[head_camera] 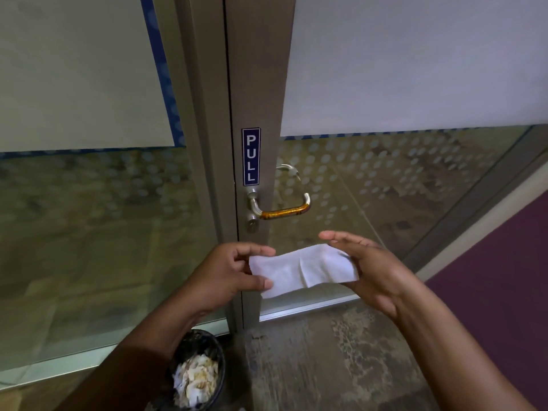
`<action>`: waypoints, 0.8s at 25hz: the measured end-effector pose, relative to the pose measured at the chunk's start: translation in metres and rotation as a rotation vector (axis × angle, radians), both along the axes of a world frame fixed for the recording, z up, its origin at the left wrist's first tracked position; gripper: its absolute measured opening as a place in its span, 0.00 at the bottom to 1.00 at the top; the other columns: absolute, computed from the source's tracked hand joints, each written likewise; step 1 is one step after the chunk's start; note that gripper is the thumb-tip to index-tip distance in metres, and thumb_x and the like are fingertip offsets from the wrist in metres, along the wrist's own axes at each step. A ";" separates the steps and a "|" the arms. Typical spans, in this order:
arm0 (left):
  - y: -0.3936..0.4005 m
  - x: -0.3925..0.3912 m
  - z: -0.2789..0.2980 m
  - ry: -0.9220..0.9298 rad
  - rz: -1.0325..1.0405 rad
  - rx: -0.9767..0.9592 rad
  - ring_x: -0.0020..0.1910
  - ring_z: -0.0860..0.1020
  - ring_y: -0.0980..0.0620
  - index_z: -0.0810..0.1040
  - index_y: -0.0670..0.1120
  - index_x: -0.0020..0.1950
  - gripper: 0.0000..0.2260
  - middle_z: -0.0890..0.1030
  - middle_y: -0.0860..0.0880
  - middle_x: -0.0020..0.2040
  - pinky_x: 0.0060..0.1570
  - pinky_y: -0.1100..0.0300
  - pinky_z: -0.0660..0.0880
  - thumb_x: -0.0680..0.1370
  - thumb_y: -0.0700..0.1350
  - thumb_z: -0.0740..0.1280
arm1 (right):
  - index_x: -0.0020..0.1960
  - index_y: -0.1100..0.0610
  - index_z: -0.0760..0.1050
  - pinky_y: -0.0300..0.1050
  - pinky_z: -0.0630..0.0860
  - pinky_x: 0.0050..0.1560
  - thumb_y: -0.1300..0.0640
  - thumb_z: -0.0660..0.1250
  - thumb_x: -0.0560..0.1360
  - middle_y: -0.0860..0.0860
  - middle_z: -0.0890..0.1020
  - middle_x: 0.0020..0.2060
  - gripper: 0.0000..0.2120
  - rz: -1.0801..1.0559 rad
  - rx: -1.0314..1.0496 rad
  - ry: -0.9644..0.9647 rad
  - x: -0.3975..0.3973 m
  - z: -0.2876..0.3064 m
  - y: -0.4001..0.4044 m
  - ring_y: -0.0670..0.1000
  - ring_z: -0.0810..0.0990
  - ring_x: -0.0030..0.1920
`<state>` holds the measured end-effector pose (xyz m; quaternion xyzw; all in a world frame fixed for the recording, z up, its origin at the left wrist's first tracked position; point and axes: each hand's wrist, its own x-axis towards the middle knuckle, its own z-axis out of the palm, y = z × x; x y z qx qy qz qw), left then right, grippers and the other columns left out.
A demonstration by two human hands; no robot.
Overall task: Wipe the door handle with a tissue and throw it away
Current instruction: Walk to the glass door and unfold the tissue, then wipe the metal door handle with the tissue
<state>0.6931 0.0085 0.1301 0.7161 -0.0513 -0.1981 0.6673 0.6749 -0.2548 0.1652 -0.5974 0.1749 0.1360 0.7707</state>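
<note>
Prep step: left hand [228,271] and right hand [373,271] fingers pinch tissue [299,271] ends below handle [281,212] (unwiped, probably). Next: lift tissue onto it.

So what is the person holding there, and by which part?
A white tissue, stretched between both hands: the left hand pinches its left end with thumb and fingers, the right hand holds its right end.

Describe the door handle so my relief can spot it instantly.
Find the brown door frame between the two glass panels and follow it down to the blue PULL sign. Just below it, the door handle juts rightward: a silver lever whose horizontal bar gleams orange, unlike the plain silver lock cylinder underneath.
</note>
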 end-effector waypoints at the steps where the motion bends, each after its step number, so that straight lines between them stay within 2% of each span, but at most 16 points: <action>1: 0.000 0.005 0.001 -0.068 0.024 0.077 0.51 0.89 0.53 0.89 0.49 0.55 0.19 0.91 0.50 0.52 0.51 0.60 0.85 0.71 0.29 0.81 | 0.51 0.57 0.88 0.43 0.86 0.43 0.60 0.72 0.78 0.57 0.89 0.50 0.06 0.035 0.007 -0.020 0.004 0.004 -0.001 0.51 0.88 0.45; 3: 0.002 0.015 0.001 -0.231 0.081 0.216 0.47 0.89 0.56 0.90 0.54 0.51 0.15 0.91 0.56 0.48 0.50 0.63 0.83 0.72 0.36 0.82 | 0.53 0.58 0.87 0.41 0.86 0.45 0.59 0.80 0.67 0.56 0.90 0.50 0.15 0.145 -0.120 -0.077 0.010 0.006 -0.007 0.49 0.89 0.45; 4: 0.003 0.021 0.001 -0.313 0.105 0.277 0.44 0.87 0.58 0.90 0.57 0.48 0.13 0.90 0.57 0.45 0.48 0.66 0.80 0.73 0.38 0.82 | 0.52 0.56 0.88 0.37 0.84 0.44 0.60 0.82 0.65 0.54 0.90 0.48 0.16 0.198 -0.306 -0.132 0.015 0.005 -0.011 0.46 0.88 0.43; 6: 0.005 0.032 0.002 -0.416 0.132 0.362 0.42 0.83 0.60 0.88 0.62 0.42 0.14 0.85 0.55 0.42 0.44 0.68 0.75 0.74 0.41 0.82 | 0.45 0.51 0.88 0.30 0.77 0.38 0.59 0.82 0.68 0.45 0.89 0.38 0.07 0.243 -0.725 -0.278 0.025 0.006 -0.016 0.38 0.83 0.35; 7: 0.005 0.038 0.002 -0.433 0.141 0.374 0.44 0.82 0.60 0.87 0.63 0.41 0.14 0.83 0.56 0.44 0.45 0.68 0.74 0.74 0.42 0.81 | 0.42 0.51 0.88 0.29 0.73 0.36 0.57 0.81 0.70 0.43 0.87 0.33 0.03 0.258 -0.820 -0.319 0.032 0.008 -0.016 0.36 0.79 0.31; 9: 0.002 0.051 0.001 -0.412 0.159 0.347 0.47 0.84 0.60 0.86 0.61 0.42 0.13 0.87 0.56 0.49 0.49 0.67 0.77 0.77 0.41 0.79 | 0.42 0.56 0.88 0.36 0.73 0.37 0.55 0.78 0.75 0.49 0.83 0.30 0.05 0.268 -0.810 -0.346 0.048 0.008 -0.017 0.41 0.76 0.32; 11: -0.004 0.064 0.001 -0.322 0.222 0.251 0.44 0.85 0.57 0.87 0.54 0.47 0.09 0.90 0.50 0.47 0.50 0.60 0.78 0.79 0.40 0.76 | 0.44 0.59 0.86 0.44 0.74 0.37 0.55 0.74 0.78 0.55 0.81 0.32 0.08 0.258 -0.784 -0.347 0.067 0.009 -0.017 0.48 0.76 0.35; 13: -0.012 0.077 -0.001 -0.248 0.328 0.174 0.42 0.85 0.51 0.87 0.49 0.50 0.05 0.90 0.41 0.46 0.49 0.55 0.78 0.80 0.38 0.76 | 0.44 0.61 0.84 0.46 0.74 0.36 0.56 0.73 0.79 0.54 0.81 0.32 0.09 0.254 -0.850 -0.387 0.085 0.009 -0.017 0.49 0.76 0.33; 14: -0.015 0.084 -0.002 -0.225 0.377 0.154 0.42 0.86 0.49 0.88 0.47 0.51 0.04 0.90 0.39 0.47 0.49 0.53 0.79 0.80 0.38 0.76 | 0.45 0.61 0.84 0.48 0.74 0.37 0.56 0.73 0.79 0.57 0.82 0.33 0.08 0.243 -0.870 -0.413 0.094 0.007 -0.017 0.50 0.76 0.33; 16: -0.023 0.097 -0.006 -0.211 0.455 0.170 0.42 0.85 0.46 0.88 0.44 0.53 0.05 0.89 0.39 0.45 0.49 0.52 0.80 0.78 0.39 0.77 | 0.47 0.60 0.83 0.50 0.75 0.39 0.56 0.74 0.78 0.62 0.84 0.37 0.06 0.185 -0.901 -0.436 0.111 0.003 -0.019 0.52 0.78 0.35; 20: -0.031 0.107 -0.016 -0.247 0.568 0.322 0.35 0.78 0.52 0.85 0.47 0.50 0.07 0.81 0.48 0.36 0.40 0.60 0.73 0.75 0.43 0.80 | 0.48 0.54 0.82 0.41 0.69 0.35 0.53 0.75 0.75 0.48 0.83 0.37 0.05 0.151 -1.169 -0.506 0.124 -0.006 -0.022 0.50 0.81 0.40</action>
